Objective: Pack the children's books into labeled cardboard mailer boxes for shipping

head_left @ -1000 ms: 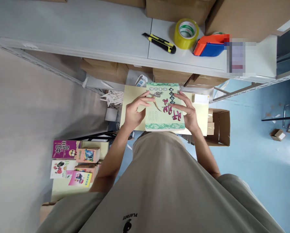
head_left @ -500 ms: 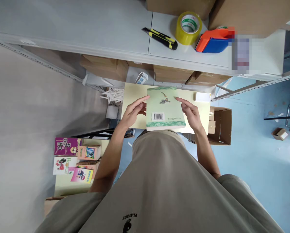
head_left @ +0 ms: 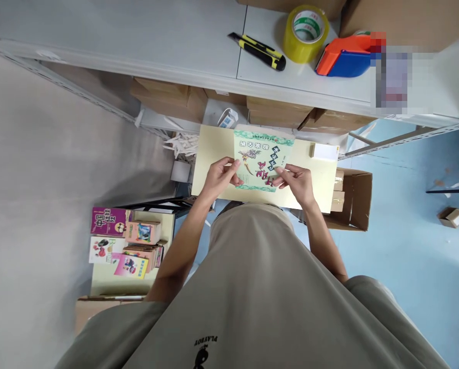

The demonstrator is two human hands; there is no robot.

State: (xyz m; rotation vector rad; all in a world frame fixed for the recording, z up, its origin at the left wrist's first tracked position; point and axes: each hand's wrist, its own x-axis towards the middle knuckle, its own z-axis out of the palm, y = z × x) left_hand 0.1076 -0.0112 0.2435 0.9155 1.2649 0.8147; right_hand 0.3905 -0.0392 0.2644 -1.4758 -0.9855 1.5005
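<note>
A light green book (head_left: 260, 149) with wavy green bands shows a cover that reads upside down, with dark diamond labels and red lettering. It is over the pale yellow tabletop (head_left: 214, 143). My left hand (head_left: 221, 178) grips its left edge, thumb on the cover and fingers curled around the side. At the right edge, my right hand (head_left: 297, 183) holds it the same way, its thumb pressed on the cover. Whether the book touches the tabletop I cannot tell. A small white box (head_left: 324, 151) lies on the tabletop's right end.
On the grey shelf (head_left: 137, 41) ahead lie a utility knife (head_left: 258, 51), a yellow tape roll (head_left: 304, 43) and an orange and blue tape dispenser (head_left: 344, 59). Cardboard boxes (head_left: 279, 111) fill the shelf below. Several books (head_left: 142, 231) sit lower left; an open carton (head_left: 356, 200) stands right.
The book has been turned over, from the side with the barcode to the titled cover. Both hands have moved inward, with their thumbs now on the cover.
</note>
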